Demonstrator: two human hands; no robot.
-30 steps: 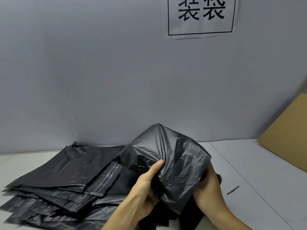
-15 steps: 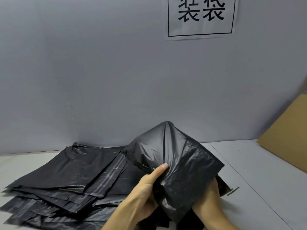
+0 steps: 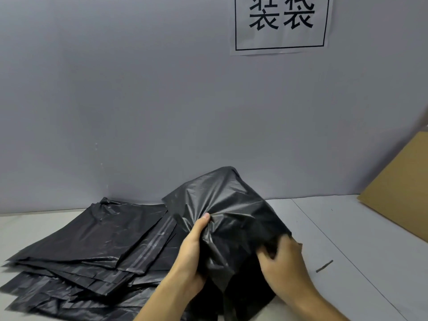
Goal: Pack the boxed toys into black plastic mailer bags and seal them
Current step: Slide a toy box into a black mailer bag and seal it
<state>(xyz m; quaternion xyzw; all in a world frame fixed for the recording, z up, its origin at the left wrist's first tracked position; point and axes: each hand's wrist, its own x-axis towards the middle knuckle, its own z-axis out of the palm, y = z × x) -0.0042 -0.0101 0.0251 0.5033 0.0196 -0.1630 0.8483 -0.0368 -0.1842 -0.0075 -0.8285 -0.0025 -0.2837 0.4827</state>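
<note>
hands first: your left hand [image 3: 193,251] grips the bag [image 3: 231,218], thumb pressed into the bunched plastic, and your right hand [image 3: 281,262] has its fingers curled into the bag's lower edge. the bag is lifted over the table [image 3: 347,228], tented as if something boxy fills it, though the toy itself is hidden. risk: thin film could tear at that top corner if you pull hard, or the mouth could slip and twist before sealing. left of it lies the stack [image 3: 92,239] of flat bags; cardboard [image 3: 400,193] leans far right.
</note>
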